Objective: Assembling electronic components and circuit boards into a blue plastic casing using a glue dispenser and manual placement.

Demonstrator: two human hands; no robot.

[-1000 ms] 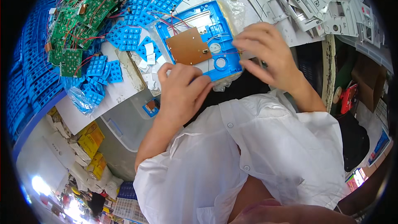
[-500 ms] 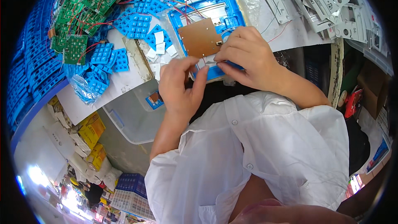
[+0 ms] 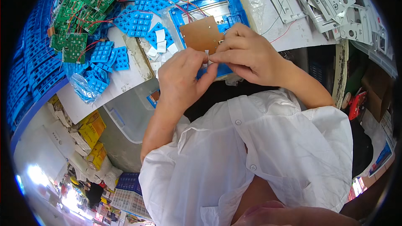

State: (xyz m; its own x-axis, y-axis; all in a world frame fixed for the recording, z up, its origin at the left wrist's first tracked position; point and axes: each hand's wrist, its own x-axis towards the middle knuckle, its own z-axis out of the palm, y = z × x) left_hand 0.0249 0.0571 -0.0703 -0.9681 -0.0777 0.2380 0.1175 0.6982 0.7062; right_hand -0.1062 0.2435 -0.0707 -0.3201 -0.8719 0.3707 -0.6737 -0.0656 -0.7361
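A blue plastic housing (image 3: 228,10) lies on the white bench with a brown circuit board (image 3: 200,35) and thin red and white wires resting in it. My left hand (image 3: 182,79) and my right hand (image 3: 247,54) meet at the housing's near edge. Their fingertips pinch a small white piece (image 3: 207,57) between them. Most of that piece is hidden by my fingers. My white sleeves fill the lower part of the view.
Blue rubber keypads (image 3: 138,21) and small white squares (image 3: 160,44) lie left of the housing. Green circuit boards (image 3: 79,21) are heaped at far left. Grey plastic panels (image 3: 322,0) cover the bench's right. A clear bin (image 3: 125,109) sits below the bench edge.
My hands have come together at the housing's near edge, the left rising to meet the right. The view has shifted, so the bench now sits higher and closer.
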